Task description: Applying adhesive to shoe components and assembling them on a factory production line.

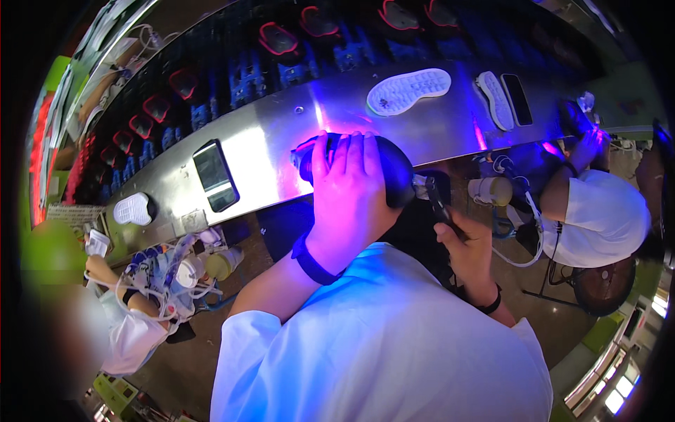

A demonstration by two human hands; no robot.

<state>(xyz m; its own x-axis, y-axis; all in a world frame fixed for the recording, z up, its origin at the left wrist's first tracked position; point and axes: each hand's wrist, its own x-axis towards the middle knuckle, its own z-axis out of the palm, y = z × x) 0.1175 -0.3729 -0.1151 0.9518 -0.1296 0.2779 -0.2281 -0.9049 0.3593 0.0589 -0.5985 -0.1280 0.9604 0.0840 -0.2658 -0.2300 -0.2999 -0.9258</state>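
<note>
My left hand (354, 186) lies over a black shoe upper (398, 171) with its fingers wrapped across the top, pressing it at the front edge of the metal bench (281, 137). The upper looks rounded and stretched, and my palm covers part of it. Just right of it, my right hand (468, 247) is closed around the black handle of a tool (439, 199). A pale metallic end of this tool points at the rounded end of the upper; I cannot tell its exact kind or whether it touches. Beyond my hands, a white shoe sole (409, 91) lies on the bench.
A smaller white sole (496, 102) lies beside a dark phone (518, 99) at right. Another phone (216, 176) and a white sole (131, 209) are at left. Behind the bench runs a dark rack (246, 77) with red-outlined pieces. Co-workers (598, 218) sit on both sides.
</note>
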